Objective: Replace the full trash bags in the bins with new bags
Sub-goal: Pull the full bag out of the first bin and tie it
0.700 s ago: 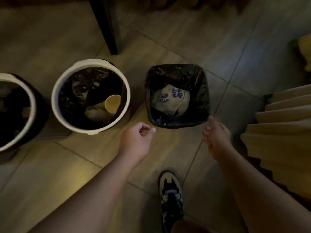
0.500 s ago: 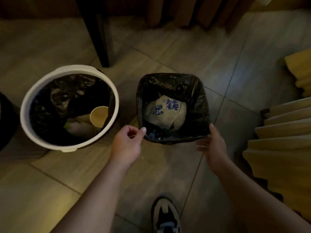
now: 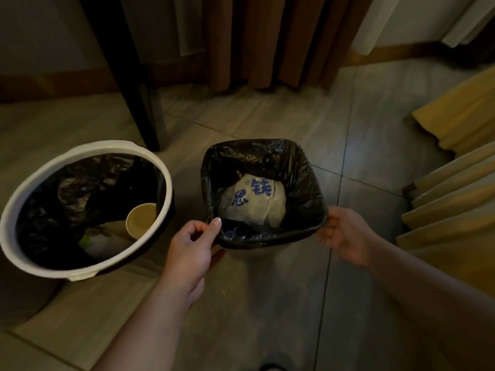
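The left thumb (image 3: 215, 224) lies on the near-left corner of the black bag (image 3: 302, 188), with the other fingers curled below the rim, so the left hand (image 3: 191, 247) seems to be pinching the turned-over film there. The fingers (image 3: 325, 232) of the right hand (image 3: 345, 236) curl in at the near-right corner and touch the film, but their tips are hidden by the fold, so whether they grip it cannot be told. The bag sits on the floor (image 3: 267, 303), stretched over a square bin that is hidden under the film. It holds a crumpled white wrapper (image 3: 251, 202) printed in blue and looks only partly filled. Judging by that, the load is light. The film is thin, limp and slick, so it is likely to slide through a loose pinch or tear if pulled from one point. The best hold is the doubled rim at two corners, peeling it off the edge before gathering the mouth. Just to the left stands a round bin (image 3: 117, 144) with a white rim, also lined in black, with a paper cup (image 3: 142, 219) inside.
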A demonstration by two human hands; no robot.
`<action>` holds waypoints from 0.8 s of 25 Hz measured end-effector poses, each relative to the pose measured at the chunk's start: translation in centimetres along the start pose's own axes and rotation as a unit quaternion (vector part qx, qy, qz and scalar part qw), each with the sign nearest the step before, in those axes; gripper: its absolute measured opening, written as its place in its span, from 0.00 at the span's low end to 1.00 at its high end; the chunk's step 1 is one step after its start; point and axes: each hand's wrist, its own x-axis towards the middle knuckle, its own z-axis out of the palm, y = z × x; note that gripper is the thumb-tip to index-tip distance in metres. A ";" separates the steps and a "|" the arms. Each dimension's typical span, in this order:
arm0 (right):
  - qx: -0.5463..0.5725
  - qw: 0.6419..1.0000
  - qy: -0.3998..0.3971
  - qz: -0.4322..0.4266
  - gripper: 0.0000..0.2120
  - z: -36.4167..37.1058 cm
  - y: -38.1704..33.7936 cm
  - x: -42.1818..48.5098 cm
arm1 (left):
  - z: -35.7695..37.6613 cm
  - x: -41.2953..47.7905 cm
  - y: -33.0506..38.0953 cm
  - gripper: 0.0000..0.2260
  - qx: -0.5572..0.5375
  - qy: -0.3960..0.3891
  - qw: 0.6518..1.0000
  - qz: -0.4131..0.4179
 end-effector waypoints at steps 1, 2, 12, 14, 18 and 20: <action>0.015 1.000 -0.004 -0.017 0.08 -0.2 0.4 0.1 | 0.1 0.0 -0.2 0.10 -0.025 -0.002 1.000 -0.012; 0.036 0.999 -0.002 -0.033 0.05 -0.4 0.9 0.1 | 0.3 -0.1 -0.3 0.10 -0.051 0.003 0.998 -0.026; 0.250 0.966 -0.033 -0.050 0.25 0.3 4.5 -1.7 | 0.6 -1.6 -1.5 0.19 -0.193 -0.042 0.969 -0.149; 0.270 0.960 -0.020 -0.066 0.25 0.4 4.3 -1.9 | 0.6 -2.3 -1.7 0.13 -0.266 -0.051 0.952 -0.144; 0.251 0.964 0.055 -0.073 0.15 1.0 4.4 -2.2 | 1.1 -3.1 -1.6 0.06 -0.283 -0.055 0.947 -0.139; 0.238 0.962 0.100 -0.093 0.12 1.2 4.4 -2.5 | 1.6 -3.3 -1.5 0.06 -0.258 -0.039 0.955 -0.141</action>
